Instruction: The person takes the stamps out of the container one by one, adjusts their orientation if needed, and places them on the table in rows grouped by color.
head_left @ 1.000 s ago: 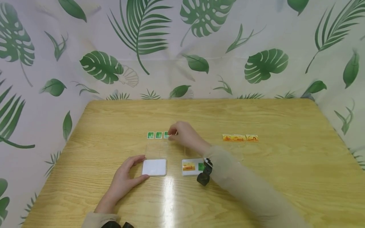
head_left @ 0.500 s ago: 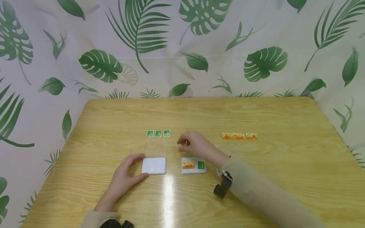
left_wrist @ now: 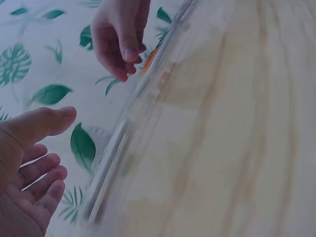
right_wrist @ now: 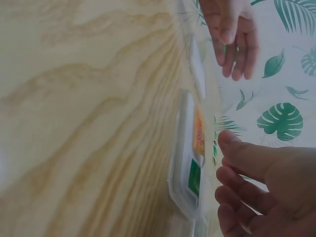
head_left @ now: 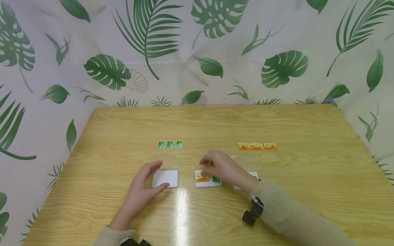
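Left hand (head_left: 143, 184), spread, frames the blank white case (head_left: 165, 178); right hand (head_left: 220, 167), fingers loosely bent, nothing visibly pinched, hovers over the stickered white case (head_left: 210, 183) on the surface (head_left: 123, 126). Both cases appear light, rigid, slippery; grip opposite edges, avoiding the stickers (head_left: 202, 179).

Nearer the desk's left edge (head_left: 66, 193), the left hand (head_left: 144, 182) parts thumb (left_wrist: 47, 121) and fingers (left_wrist: 56, 176); the right hand (head_left: 220, 167) (loosely curled) hovers.

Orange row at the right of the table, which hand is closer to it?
Right: the right hand is left of the orange row; the left hand is farther left, by the leftmost white card.
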Demonstrator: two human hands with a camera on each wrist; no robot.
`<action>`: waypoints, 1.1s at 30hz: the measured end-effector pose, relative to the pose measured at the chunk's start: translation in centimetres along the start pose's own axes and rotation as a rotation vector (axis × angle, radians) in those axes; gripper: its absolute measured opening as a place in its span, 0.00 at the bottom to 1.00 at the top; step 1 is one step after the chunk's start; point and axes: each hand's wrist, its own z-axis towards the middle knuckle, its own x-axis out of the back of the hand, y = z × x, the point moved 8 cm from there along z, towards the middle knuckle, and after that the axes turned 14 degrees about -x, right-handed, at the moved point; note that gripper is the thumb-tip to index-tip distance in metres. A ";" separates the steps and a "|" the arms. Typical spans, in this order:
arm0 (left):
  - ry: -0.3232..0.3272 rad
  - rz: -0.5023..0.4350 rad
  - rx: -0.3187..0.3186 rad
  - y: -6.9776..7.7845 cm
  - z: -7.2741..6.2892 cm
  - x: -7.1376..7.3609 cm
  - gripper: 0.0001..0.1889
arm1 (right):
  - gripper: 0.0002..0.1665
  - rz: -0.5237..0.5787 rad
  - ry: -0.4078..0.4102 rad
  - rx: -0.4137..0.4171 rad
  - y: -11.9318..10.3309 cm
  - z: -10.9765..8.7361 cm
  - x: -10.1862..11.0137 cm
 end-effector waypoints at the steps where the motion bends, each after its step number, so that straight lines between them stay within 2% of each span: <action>1: 0.000 -0.010 -0.003 0.2 0.2 -0.4 0.34 | 0.15 -0.005 0.004 0.010 0.1 -0.1 -0.1; 7: -0.031 -0.055 0.031 1.4 1.2 -3.1 0.35 | 0.15 -0.028 0.017 0.028 0.6 -0.5 -0.5; 12: -0.070 -0.038 0.059 2.5 1.6 -5.5 0.35 | 0.15 -0.049 0.025 0.036 0.8 -0.8 -0.6; 18: -0.102 -0.041 0.050 3.3 2.0 -8.0 0.35 | 0.14 -0.063 0.048 0.108 0.3 -1.2 -0.5; 22: -0.101 -0.072 0.045 3.4 2.2 -9.0 0.35 | 0.14 -0.087 0.065 0.137 -0.1 -1.3 -0.6; 26: -0.086 -0.088 0.049 3.1 2.3 -9.6 0.35 | 0.14 -0.110 0.066 0.128 -0.1 -1.3 -0.8; 33: -0.056 -0.127 0.091 2.3 2.0 -10.3 0.37 | 0.13 -0.126 0.078 0.151 -0.3 -1.5 -0.8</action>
